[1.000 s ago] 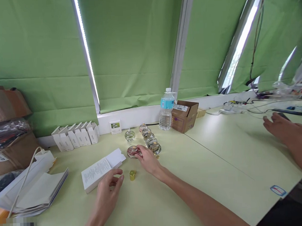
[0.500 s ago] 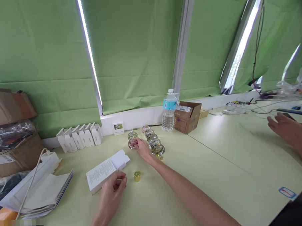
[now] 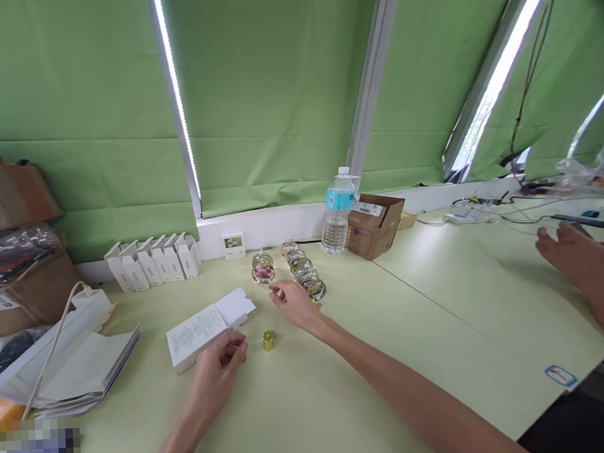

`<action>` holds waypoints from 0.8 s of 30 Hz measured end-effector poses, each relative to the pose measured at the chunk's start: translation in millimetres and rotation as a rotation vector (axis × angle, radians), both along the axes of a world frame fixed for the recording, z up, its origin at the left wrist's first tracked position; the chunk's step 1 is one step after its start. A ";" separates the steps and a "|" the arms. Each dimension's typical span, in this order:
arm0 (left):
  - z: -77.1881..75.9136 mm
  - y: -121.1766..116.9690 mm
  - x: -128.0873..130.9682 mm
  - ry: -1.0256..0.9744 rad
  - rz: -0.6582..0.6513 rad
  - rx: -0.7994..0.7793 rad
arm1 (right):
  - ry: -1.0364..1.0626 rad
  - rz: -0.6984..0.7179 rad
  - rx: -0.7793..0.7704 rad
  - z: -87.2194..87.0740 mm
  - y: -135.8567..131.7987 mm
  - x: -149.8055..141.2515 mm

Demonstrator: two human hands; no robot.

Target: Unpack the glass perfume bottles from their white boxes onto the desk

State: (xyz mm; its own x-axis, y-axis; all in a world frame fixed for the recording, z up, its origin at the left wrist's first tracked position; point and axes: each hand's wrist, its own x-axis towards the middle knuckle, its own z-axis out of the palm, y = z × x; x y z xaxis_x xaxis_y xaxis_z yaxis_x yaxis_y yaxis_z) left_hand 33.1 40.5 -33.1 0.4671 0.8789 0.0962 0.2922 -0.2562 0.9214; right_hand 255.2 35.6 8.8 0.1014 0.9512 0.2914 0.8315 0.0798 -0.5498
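My left hand is beside a white carton with an open end flap. Its fingers are curled in; anything between them is too small or hidden to make out. My right hand hovers over the table, thumb and fingertips a little apart and holding nothing. Just beyond its fingertips stands a round glass bottle with pink contents, with a clear, greenish one behind it. A row of similar round glass bottles runs to the right. Between my hands lies a shiny gold cap.
Several upright white cartons line the back left, near a small picture card. A water bottle and a brown cardboard box stand behind. Papers lie left. Another person's hand is at right.
My right hand has let go of the pink bottle and drawn back toward me. My left hand has barely moved beside the carton. The view has shifted slightly.
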 end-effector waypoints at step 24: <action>-5.4 4.6 -0.2 -0.017 -0.038 0.026 | -0.118 -0.098 -0.002 -8.9 55.9 -9.9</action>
